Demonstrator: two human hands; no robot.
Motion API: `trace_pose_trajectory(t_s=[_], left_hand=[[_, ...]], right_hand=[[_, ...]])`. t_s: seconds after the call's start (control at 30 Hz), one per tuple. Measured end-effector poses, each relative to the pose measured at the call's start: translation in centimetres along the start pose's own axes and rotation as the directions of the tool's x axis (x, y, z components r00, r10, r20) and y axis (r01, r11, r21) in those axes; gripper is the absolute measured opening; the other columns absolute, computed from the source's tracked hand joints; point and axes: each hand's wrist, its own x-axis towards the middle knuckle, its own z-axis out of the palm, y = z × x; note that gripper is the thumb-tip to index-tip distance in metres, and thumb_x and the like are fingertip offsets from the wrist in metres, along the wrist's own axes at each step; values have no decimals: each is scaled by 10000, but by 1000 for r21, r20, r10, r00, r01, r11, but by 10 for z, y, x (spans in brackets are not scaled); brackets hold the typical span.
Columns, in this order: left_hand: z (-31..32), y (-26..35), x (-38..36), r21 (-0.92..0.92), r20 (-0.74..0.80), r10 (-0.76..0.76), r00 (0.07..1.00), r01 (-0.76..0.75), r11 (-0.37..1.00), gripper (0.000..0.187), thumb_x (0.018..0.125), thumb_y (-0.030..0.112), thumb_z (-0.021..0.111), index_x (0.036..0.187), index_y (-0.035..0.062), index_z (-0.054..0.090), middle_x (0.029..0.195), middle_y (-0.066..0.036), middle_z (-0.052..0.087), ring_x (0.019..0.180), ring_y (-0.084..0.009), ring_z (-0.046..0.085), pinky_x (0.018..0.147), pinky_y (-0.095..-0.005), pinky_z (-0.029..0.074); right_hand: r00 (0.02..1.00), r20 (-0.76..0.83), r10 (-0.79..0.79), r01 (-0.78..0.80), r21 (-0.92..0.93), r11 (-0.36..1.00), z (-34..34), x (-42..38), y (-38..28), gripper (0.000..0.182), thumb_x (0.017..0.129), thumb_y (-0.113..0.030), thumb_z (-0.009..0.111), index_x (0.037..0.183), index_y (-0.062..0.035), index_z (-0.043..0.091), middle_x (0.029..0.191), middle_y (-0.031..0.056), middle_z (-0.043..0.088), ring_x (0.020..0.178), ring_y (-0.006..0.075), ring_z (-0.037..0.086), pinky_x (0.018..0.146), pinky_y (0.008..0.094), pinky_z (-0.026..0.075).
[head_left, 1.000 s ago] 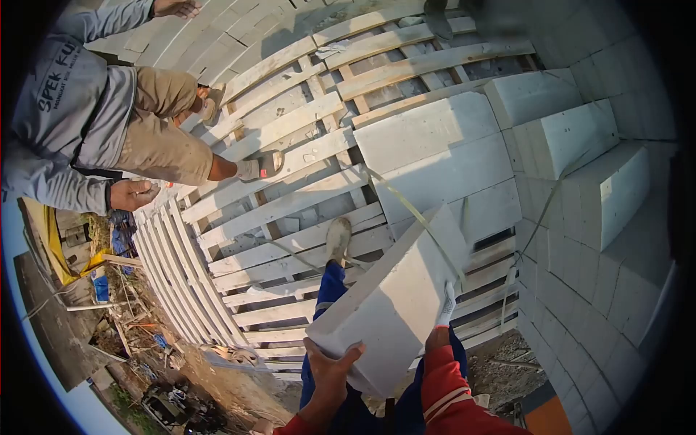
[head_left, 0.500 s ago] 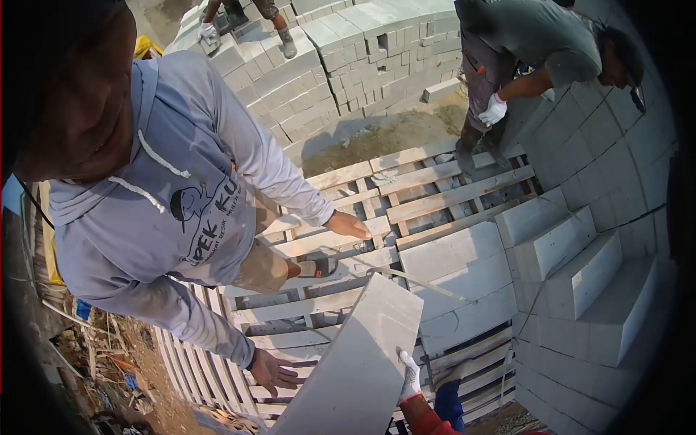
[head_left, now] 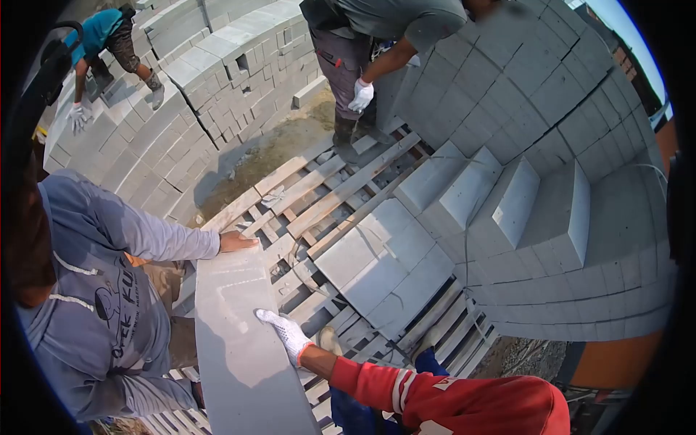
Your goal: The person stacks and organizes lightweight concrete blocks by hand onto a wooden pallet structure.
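A long pale grey block point(head_left: 235, 341) slants across the lower left, partly in shadow. My right hand point(head_left: 285, 333), in a white dotted glove below a red sleeve, grips its right edge, the visible fingers lying over the upper face. My left hand is not in view. A co-worker in a grey hoodie point(head_left: 94, 290) stands at the left. One bare hand of this person point(head_left: 238, 241) rests on the block's far end; the other point(head_left: 197, 394) is at its left edge, mostly hidden.
Slatted wooden pallets point(head_left: 337, 196) with gaps lie underfoot. Flat blocks point(head_left: 388, 264) rest on them. A stepped block stack point(head_left: 507, 203) rises at the right. Another person point(head_left: 348, 65) stands at the top, and one in teal point(head_left: 101, 36) bends over the block wall point(head_left: 239, 80).
The view has swung right. The block now lies farther left, and the co-worker's upper hand has come onto its far end. My right hand still touches the block, with more red sleeve showing.
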Motion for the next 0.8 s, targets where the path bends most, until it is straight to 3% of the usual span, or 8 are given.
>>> trace_pose_trajectory(t_s=[0.13, 0.33, 0.5, 0.57, 0.6, 0.67, 0.73, 0.8], left_hand=[[30, 26, 8, 68, -31, 148, 989, -146, 987, 841, 806, 473, 704, 1441, 61, 340, 1402, -136, 409, 1310, -305, 376, 1101, -507, 301], [120, 56, 9, -108, -30, 263, 964, -265, 958, 917, 790, 455, 746, 1489, 84, 283, 1420, -139, 370, 1342, -285, 341, 1123, -526, 253], [210, -28, 89, -287, 317, 515, 797, -437, 853, 879, 920, 482, 628, 1489, -20, 186, 1433, -189, 349, 1337, -310, 364, 1127, -485, 297], [233, -133, 148, 52, 323, 459, 828, -499, 865, 763, 976, 447, 553, 1494, -2, 219, 1393, -188, 400, 1294, -305, 428, 1119, -450, 322], [232, -190, 182, 295, 402, 335, 852, -467, 834, 627, 995, 413, 518, 1448, 23, 329, 1336, -172, 463, 1227, -290, 492, 1074, -440, 366], [205, -304, 250, 614, 332, -70, 941, -159, 773, 396, 981, 344, 517, 1249, 52, 508, 1124, -128, 606, 1065, -252, 595, 955, -398, 444], [171, -418, 303, 869, 215, -507, 835, 72, 489, 267, 955, 274, 532, 1077, 48, 604, 1002, -112, 671, 953, -235, 663, 853, -359, 503], [139, -511, 331, 978, 85, -605, 792, 50, 203, 259, 936, 217, 531, 1089, 25, 614, 1027, -141, 682, 953, -261, 685, 829, -360, 530]], right_hand=[[991, -58, -125, 108, -227, 968, 40, 20, -34, 1050, 819, -658, 637, 1423, 134, 305, 1374, 243, 483, 1259, 281, 499, 1030, 384, 424], [916, 283, -286, 370, -313, 875, -27, -27, -68, 596, 950, -481, 592, 1315, -13, 541, 1089, 70, 633, 892, 143, 567, 767, 291, 481], [862, -383, -332, 294, -154, 943, -284, -46, -15, 324, 969, -280, 615, 1187, -42, 641, 1001, 26, 675, 861, 112, 637, 761, 268, 514], [735, -678, -15, 165, 158, 974, -412, -54, -13, 379, 920, -366, 652, 1166, -78, 656, 998, 45, 691, 818, 167, 658, 725, 307, 527], [723, -685, -91, 364, 266, 893, -505, -37, 23, 363, 912, -390, 654, 1129, -98, 661, 954, 54, 689, 792, 192, 654, 702, 330, 523], [677, -735, 43, 264, 297, 918, -611, -54, 22, 466, 888, -489, 650, 1162, -114, 613, 1027, 74, 656, 883, 218, 615, 767, 352, 492], [671, -731, 120, 261, 385, 885, -705, -43, 21, 584, 885, -571, 611, 1224, -96, 580, 1104, 89, 640, 928, 232, 594, 829, 371, 470], [664, -741, 96, 284, 369, 885, -763, -22, 14, 675, 885, -615, 576, 1292, -77, 547, 1158, 121, 624, 987, 265, 597, 890, 395, 473]])
